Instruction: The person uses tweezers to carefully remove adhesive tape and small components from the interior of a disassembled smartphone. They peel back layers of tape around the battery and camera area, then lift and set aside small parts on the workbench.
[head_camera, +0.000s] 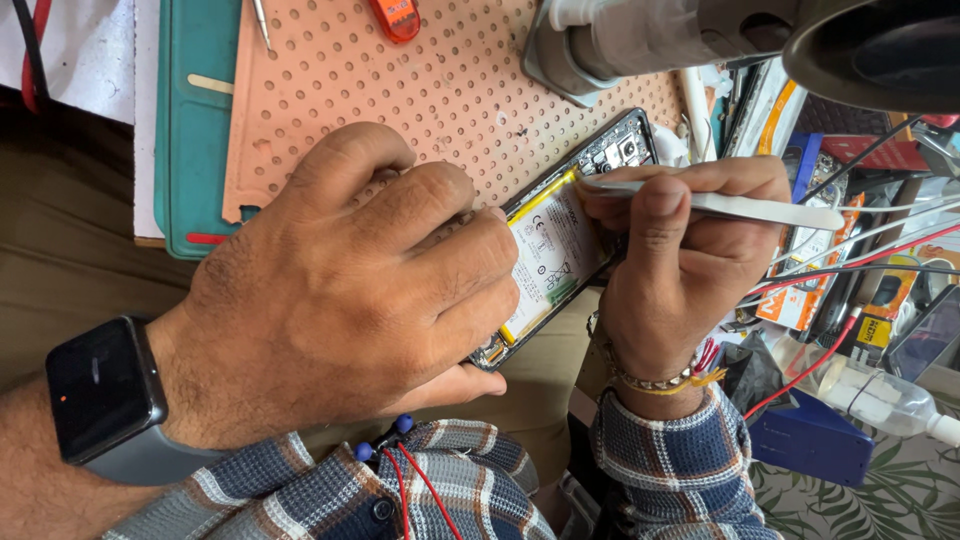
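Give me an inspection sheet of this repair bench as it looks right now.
Surface: pink perforated mat on a teal board.
Job's things: opened phone, back off, battery exposed.
Clutter: orange tool, boxes and small parts at the right.
Hands: left hand steadies the phone; right hand holds metal tweezers at its upper edge.
Cables: red and white leads at the right.
Surroundings: microscope head above; smartwatch on left wrist.

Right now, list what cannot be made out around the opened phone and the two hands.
Head view only:
- Lower half of the opened black phone with white battery: covered by the left hand.
- Tip of the flat silver metal tool: hidden behind the right hand fingers.
- Grey cylindrical device: blurred, cut off by the top edge.
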